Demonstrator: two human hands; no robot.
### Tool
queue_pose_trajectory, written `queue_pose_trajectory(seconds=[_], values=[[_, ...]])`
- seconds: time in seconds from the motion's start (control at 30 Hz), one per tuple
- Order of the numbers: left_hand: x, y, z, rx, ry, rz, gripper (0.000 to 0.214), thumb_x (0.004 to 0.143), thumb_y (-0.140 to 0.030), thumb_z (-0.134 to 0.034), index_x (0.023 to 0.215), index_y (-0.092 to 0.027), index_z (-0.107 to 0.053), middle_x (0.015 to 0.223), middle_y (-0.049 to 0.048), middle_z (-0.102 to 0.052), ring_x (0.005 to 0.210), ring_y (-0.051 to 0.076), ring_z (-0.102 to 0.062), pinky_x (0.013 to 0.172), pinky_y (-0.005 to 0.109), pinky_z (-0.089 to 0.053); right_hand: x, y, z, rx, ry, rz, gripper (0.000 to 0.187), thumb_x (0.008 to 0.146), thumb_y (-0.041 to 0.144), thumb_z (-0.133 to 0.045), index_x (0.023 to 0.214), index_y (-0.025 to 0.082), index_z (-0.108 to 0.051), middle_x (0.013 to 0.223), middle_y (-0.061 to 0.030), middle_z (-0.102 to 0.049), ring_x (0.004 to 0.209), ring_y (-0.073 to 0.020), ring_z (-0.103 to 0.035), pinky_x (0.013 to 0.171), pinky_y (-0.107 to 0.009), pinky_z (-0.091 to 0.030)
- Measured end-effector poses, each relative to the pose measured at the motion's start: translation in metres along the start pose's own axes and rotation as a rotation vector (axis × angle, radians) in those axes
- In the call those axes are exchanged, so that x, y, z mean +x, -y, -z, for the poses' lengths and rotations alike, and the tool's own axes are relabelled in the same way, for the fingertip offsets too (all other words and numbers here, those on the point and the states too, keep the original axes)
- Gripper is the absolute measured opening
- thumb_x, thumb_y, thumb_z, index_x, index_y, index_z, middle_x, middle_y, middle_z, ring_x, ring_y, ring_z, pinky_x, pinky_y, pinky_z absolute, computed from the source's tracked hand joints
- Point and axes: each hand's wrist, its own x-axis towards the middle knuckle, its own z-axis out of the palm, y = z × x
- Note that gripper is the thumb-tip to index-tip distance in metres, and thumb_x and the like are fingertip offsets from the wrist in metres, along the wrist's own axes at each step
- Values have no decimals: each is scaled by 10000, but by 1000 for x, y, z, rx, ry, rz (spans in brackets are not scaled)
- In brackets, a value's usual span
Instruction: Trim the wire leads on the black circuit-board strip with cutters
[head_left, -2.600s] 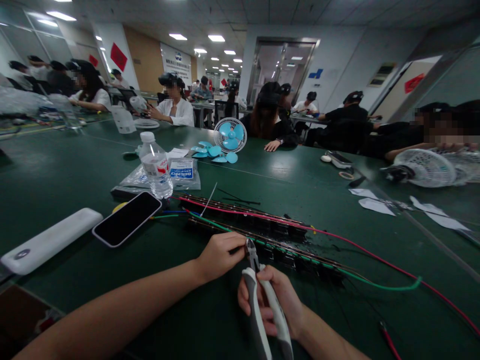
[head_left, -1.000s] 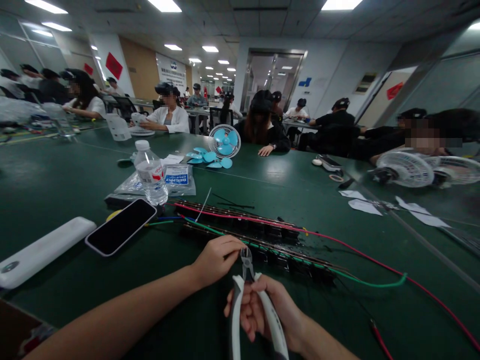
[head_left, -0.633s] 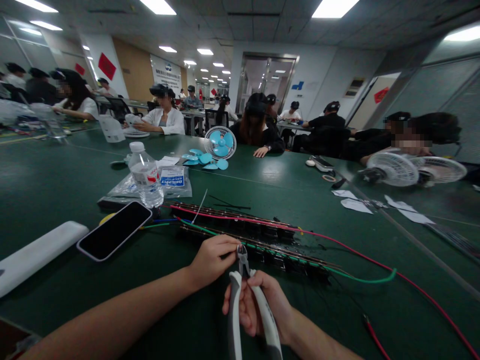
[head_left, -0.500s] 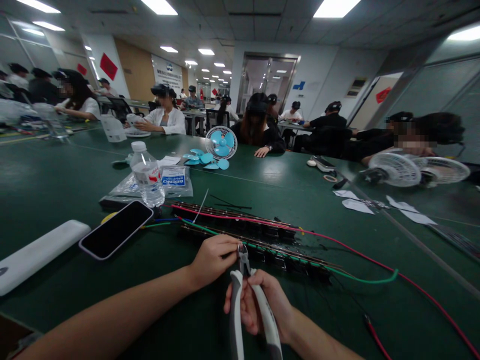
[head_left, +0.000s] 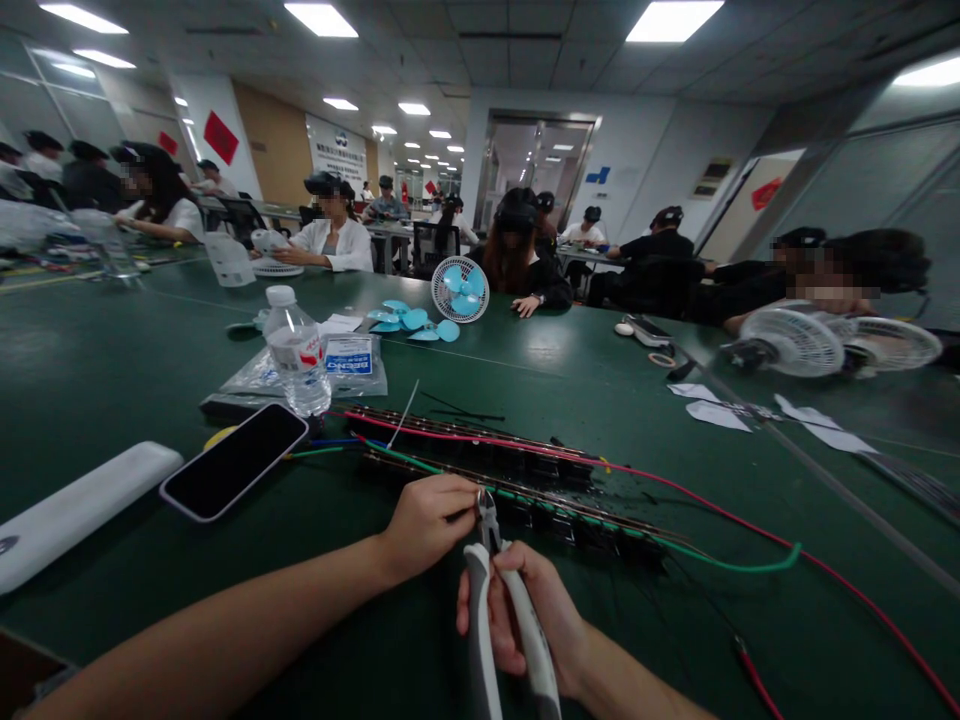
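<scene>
My right hand (head_left: 540, 612) is wrapped round the white and grey handles of a pair of cutters (head_left: 501, 610), whose jaws point up at the near black terminal strip (head_left: 525, 505). My left hand (head_left: 429, 522) is pinched right at the jaws, holding something too small to make out. A green wire (head_left: 720, 567) runs along the near strip. Along the far strip (head_left: 465, 432) lies a red wire (head_left: 675, 489). A white cable tie (head_left: 405, 408) sticks up from the far strip.
On the green table (head_left: 112, 370) lie a black phone (head_left: 234, 461), a white flat case (head_left: 75, 510), a water bottle (head_left: 297, 350) and plastic bags (head_left: 352, 362). A blue fan (head_left: 460, 289) and white fans (head_left: 795, 343) stand farther back. Several people sit around the tables.
The cutter handles have closed together in my right hand. My left hand has stayed pinched at the jaws. The view has shifted slightly.
</scene>
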Motion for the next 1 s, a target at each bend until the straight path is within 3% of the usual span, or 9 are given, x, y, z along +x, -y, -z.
queue_pose_trajectory(seconds=[0.27,0.67,1.0], values=[[0,-2,0,24,23,8,169,792,-114,-547,849,-171,-695,890,42,-700,789,151,-648,754,282,-528,0,0,-1,2,-10,-28,493,705,411,-368,835,12,-629,700,-166,-652,355,-79,-429,310,-178,-284],[0,-2,0,28,18,-10,171,796,-129,-538,843,-175,-696,879,47,-700,774,152,-651,741,283,-535,-1,-3,-7,19,-47,9,435,732,398,-362,777,49,-618,608,-135,-622,349,-56,-297,328,-174,-242],[2,-4,2,12,56,27,187,805,-114,-525,868,-170,-692,895,44,-694,786,149,-641,752,278,-524,-2,-2,-5,21,-23,-20,441,736,399,-340,783,56,-612,660,-147,-634,357,-63,-334,323,-181,-302]])
